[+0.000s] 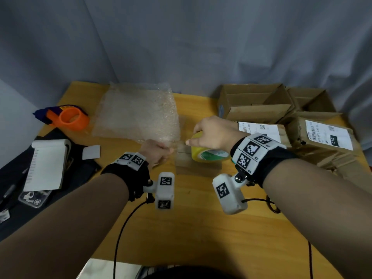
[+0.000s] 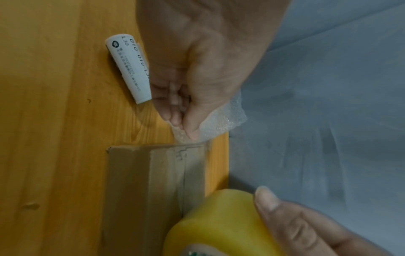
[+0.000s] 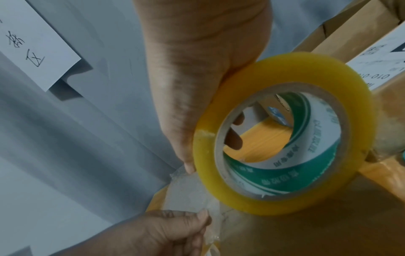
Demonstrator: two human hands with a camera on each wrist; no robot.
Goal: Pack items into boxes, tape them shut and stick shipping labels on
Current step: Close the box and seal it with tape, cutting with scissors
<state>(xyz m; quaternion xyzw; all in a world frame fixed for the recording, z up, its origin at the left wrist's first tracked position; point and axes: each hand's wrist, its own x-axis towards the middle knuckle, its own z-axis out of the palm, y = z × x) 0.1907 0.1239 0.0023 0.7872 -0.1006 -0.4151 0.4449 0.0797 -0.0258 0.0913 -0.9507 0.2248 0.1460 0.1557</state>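
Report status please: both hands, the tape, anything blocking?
Right hand grips tape roll. Left hand pinches the pulled tape end over the small box. Bubble wrap lies close behind; its corner reaches the left fingers.

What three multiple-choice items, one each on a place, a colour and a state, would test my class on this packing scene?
1. Where does the orange tape dispenser lie on the wooden table?
A. far left
B. inside an open box
C. on the notepad

2. What colour is the tape roll gripped by the right hand?
A. blue
B. yellow
C. red

3. What is the left hand doing?
A. lying flat on the table
B. writing on a label
C. pinching the clear tape end

Key: 1 A, the head view shows it at the far left, beside the sheet of bubble wrap. 2 B, the roll is yellow in all views. 3 C, the fingers pinch the strip over the small cardboard box.
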